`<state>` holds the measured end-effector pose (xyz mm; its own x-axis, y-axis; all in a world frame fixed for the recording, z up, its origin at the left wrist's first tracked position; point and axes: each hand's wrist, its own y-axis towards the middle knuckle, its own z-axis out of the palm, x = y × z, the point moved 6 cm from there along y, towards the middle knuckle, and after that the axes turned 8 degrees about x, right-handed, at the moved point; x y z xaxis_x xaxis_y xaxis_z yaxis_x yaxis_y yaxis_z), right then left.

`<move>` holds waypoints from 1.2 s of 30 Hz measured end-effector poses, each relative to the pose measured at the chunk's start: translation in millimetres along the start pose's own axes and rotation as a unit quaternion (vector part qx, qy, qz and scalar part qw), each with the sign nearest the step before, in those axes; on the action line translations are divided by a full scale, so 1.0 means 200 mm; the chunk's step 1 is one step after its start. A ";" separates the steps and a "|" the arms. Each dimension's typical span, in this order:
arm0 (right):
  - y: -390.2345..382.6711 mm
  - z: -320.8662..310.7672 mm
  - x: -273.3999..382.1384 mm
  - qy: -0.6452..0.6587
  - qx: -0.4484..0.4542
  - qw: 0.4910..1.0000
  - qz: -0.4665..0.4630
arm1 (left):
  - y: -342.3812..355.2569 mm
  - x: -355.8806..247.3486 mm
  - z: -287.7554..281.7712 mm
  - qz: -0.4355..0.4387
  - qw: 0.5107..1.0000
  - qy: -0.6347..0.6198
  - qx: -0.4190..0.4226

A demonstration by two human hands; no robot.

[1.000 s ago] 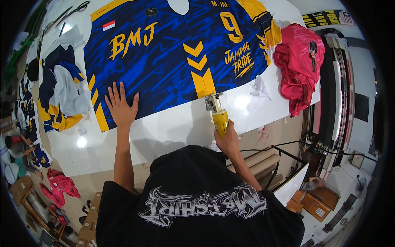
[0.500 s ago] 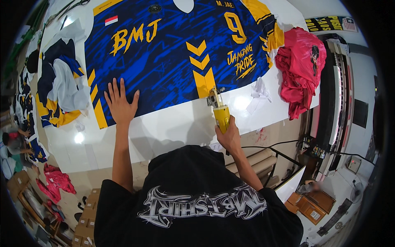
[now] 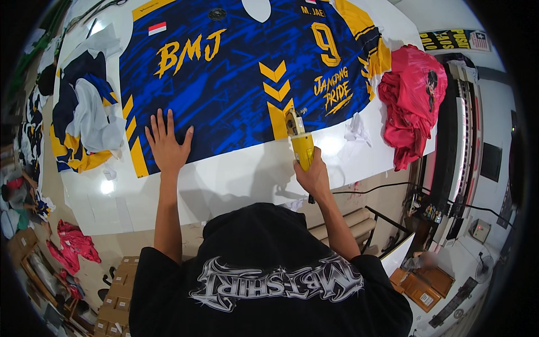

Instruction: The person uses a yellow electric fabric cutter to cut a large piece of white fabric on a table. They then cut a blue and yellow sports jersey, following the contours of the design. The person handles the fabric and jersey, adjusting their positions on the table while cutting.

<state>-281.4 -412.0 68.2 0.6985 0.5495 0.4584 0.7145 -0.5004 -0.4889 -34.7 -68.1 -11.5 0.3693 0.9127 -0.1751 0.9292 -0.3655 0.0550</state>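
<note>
My left hand (image 3: 169, 149) lies flat with fingers spread on the lower edge of a printed blue fabric panel (image 3: 219, 106), a jersey piece with yellow markings. My right hand (image 3: 313, 177) is wrapped round the yellow body of a handheld electric fabric cutter (image 3: 304, 150). The cutter's metal head rests at the panel's near edge, beside a yellow arrow-shaped stripe (image 3: 277, 122). Its blade is too small to make out. A second printed section with a large yellow numeral (image 3: 327, 45) spreads to the right of the stripe.
The fabric lies on a white table (image 3: 224, 185). Heaped blue, white and yellow cloth (image 3: 90, 112) sits at left, a red fabric pile (image 3: 412, 101) at right. White scraps (image 3: 356, 129) lie near the cutter. A black cable (image 3: 370, 189) runs off right. Other people work at far left.
The cutter in my right hand has moved a little farther away along the yellow stripe, into the panel's edge. My left hand stays flat on the fabric. The whole view has shifted slightly.
</note>
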 end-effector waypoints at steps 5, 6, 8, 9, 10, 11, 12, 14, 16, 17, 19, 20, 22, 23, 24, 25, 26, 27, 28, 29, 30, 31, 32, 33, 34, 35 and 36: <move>0.12 -0.02 0.05 0.017 -0.008 0.999 -0.039 | 0.00 0.00 -0.01 -0.003 1.000 0.003 0.002; 0.15 -0.03 0.06 0.012 -0.012 0.999 -0.041 | 0.00 0.00 -0.01 -0.004 1.000 0.003 0.003; 0.21 -0.04 0.08 0.001 -0.021 0.999 -0.046 | 0.00 -0.01 -0.01 -0.006 1.000 0.002 0.006; 0.23 -0.05 0.10 0.001 -0.015 0.999 -0.041 | 0.00 0.00 -0.02 -0.006 1.000 0.000 0.005; 0.26 -0.06 0.12 0.000 -0.008 0.999 -0.036 | 0.00 0.00 -0.02 -0.007 1.000 -0.002 0.003; 0.28 -0.07 0.13 -0.001 -0.003 1.000 -0.030 | 0.00 0.00 -0.02 -0.006 1.000 -0.005 0.002; 0.31 -0.07 0.14 -0.002 -0.007 0.999 -0.038 | 0.00 -0.01 -0.02 -0.006 1.000 -0.007 0.002; 0.36 -0.08 0.17 -0.003 -0.013 0.998 -0.053 | 0.01 -0.01 -0.03 -0.007 1.000 -0.011 0.002; 0.41 -0.09 0.21 -0.003 -0.018 0.998 -0.057 | 0.00 0.00 -0.03 -0.007 1.000 -0.010 0.003; 0.43 -0.10 0.22 -0.004 -0.021 0.998 -0.059 | 0.00 -0.01 -0.03 -0.007 1.000 -0.011 0.003; 0.47 -0.12 0.26 -0.001 -0.020 0.998 -0.059 | 0.01 -0.01 -0.04 -0.008 1.000 -0.018 0.001; 0.50 -0.13 0.27 0.002 -0.020 0.998 -0.059 | 0.01 -0.01 -0.04 -0.008 1.000 -0.021 0.001; 0.54 -0.14 0.30 -0.014 -0.023 0.998 -0.058 | 0.01 -0.01 -0.04 -0.008 1.000 -0.020 0.004; 0.57 -0.14 0.31 -0.022 -0.024 0.998 -0.057 | 0.01 -0.01 -0.05 -0.008 1.000 -0.019 0.005; 0.59 -0.15 0.32 -0.027 -0.022 0.998 -0.055 | 0.01 -0.01 -0.05 -0.009 1.000 -0.023 0.005; 0.61 -0.15 0.33 -0.032 -0.021 0.998 -0.053 | 0.01 -0.01 -0.06 -0.009 1.000 -0.026 0.005; 0.63 -0.16 0.34 -0.037 -0.019 0.998 -0.051 | 0.01 -0.01 -0.06 -0.010 1.000 -0.029 0.005; 0.66 -0.16 0.35 -0.039 -0.021 0.998 -0.050 | 0.01 -0.01 -0.06 -0.010 0.999 -0.032 0.006; 0.69 -0.16 0.37 -0.041 -0.023 0.998 -0.050 | 0.01 -0.01 -0.06 -0.011 0.999 -0.034 0.007; 0.71 -0.17 0.38 -0.043 -0.024 0.998 -0.050 | 0.01 -0.01 -0.06 -0.011 0.999 -0.036 0.009; 0.74 -0.17 0.39 -0.041 -0.025 0.998 -0.051 | 0.01 -0.01 -0.07 -0.011 0.999 -0.036 0.011; 0.76 -0.18 0.41 -0.039 -0.026 0.998 -0.052 | 0.01 -0.02 -0.07 -0.010 0.999 -0.035 0.013; 0.79 -0.19 0.43 -0.038 -0.026 0.998 -0.054 | 0.02 -0.02 -0.07 -0.010 0.999 -0.035 0.014; 0.81 -0.20 0.45 -0.037 -0.027 0.997 -0.057 | 0.02 -0.02 -0.08 -0.010 0.999 -0.038 0.015; 0.82 -0.21 0.47 -0.036 -0.028 0.997 -0.060 | 0.02 -0.02 -0.08 -0.011 0.999 -0.041 0.017; 0.84 -0.22 0.49 -0.036 -0.029 0.997 -0.063 | 0.02 -0.02 -0.08 -0.011 0.999 -0.044 0.017; 0.87 -0.23 0.51 -0.044 -0.032 0.996 -0.065 | 0.02 -0.02 -0.08 -0.013 0.999 -0.044 0.020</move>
<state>-84.8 -473.8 64.0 0.5950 0.6675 0.4478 0.8023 -0.4601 -0.3802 -32.6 -70.7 4.9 0.3413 0.9025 -0.2626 0.9363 -0.3510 0.0105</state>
